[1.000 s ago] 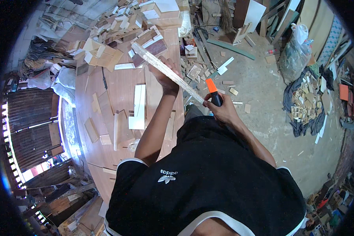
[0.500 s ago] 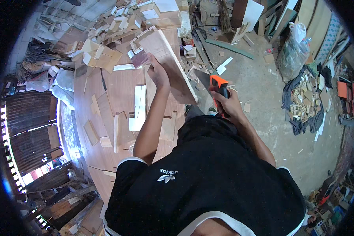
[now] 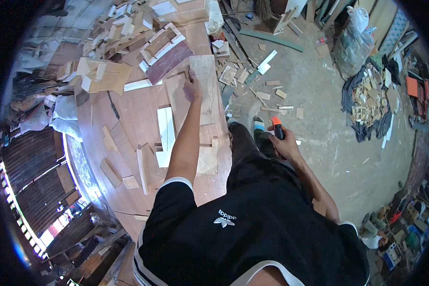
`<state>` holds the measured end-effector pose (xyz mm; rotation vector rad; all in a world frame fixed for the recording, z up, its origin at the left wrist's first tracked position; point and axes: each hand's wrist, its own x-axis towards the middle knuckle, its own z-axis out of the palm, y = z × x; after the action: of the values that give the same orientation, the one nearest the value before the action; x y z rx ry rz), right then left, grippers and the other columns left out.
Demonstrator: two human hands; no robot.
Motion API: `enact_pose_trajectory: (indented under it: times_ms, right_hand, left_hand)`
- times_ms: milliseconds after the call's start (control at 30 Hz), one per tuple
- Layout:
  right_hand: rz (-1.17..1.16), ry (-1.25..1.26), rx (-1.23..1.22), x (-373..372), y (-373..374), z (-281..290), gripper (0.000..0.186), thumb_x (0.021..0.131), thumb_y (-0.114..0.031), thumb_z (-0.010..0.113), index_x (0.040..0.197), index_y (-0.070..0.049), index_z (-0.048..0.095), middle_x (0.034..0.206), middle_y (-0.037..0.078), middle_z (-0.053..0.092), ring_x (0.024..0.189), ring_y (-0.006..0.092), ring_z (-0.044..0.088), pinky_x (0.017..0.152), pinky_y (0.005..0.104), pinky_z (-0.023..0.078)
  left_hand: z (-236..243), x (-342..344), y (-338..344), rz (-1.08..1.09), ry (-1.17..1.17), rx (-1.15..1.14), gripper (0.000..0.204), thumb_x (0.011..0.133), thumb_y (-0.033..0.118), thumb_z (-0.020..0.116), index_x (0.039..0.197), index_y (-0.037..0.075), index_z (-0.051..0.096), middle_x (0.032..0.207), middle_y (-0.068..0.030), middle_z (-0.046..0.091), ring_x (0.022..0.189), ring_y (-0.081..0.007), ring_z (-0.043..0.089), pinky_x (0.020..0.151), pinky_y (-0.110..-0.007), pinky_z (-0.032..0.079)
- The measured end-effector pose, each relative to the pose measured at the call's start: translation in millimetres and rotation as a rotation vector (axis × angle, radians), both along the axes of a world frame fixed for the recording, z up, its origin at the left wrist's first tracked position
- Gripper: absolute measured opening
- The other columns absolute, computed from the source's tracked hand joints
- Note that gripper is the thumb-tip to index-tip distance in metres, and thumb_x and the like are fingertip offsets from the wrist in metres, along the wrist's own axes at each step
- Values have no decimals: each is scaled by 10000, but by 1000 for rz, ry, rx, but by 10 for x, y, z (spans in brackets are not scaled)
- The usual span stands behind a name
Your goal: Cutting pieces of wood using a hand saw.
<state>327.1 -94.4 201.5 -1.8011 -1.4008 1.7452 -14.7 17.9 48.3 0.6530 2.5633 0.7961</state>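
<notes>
A long wooden board rests along the right edge of the workbench. My left hand is closed at its left edge, with the fingertips partly hidden. Out past the bench, over the floor, my right hand is wrapped round the orange and black handle of a handsaw; its blade cannot be made out. Left of the board, near my left forearm, lies a white-faced wood piece. Beyond my left hand is a reddish-brown panel beside a small pale wooden frame.
Loose wood strips and blocks lie over the workbench, with a heap of offcuts at its far end. Scraps litter the floor by my feet. A dark cloth full of offcuts and a clear plastic bag stand to the right.
The board has gone from raised and tilted to lying on the bench edge. My right hand has lowered the saw, whose blade showed before.
</notes>
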Motion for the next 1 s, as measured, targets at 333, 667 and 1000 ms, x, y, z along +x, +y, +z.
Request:
enact_pose_trajectory:
  times_ms: [333,667,1000]
  right_hand:
    - [17,66,-226,-211,-264,35,218,860,-102,582,1072,-49,575,634,31,532,422,114,489,404,287,395]
    - [-5,96,-181,-347,-129,-76,285,859,-132,602,1126,-52,542,611,18,506,413,106,466,384,273,362]
    - [116,101,-105,-558,474,-175,415,855,-179,643,1199,-29,466,616,4,477,440,94,459,392,260,347]
  left_hand:
    - [-206,-45,-59,-55,27,-5,447,895,414,521,961,-12,640,953,-271,649,909,-420,630,779,-499,491]
    - [12,108,-581,-700,372,219,504,829,293,617,1277,87,516,1367,-207,423,1291,-364,377,1067,-484,303]
    - [-283,196,-520,-928,496,83,606,933,397,438,1465,140,301,1534,-140,220,1416,-316,189,1149,-498,115]
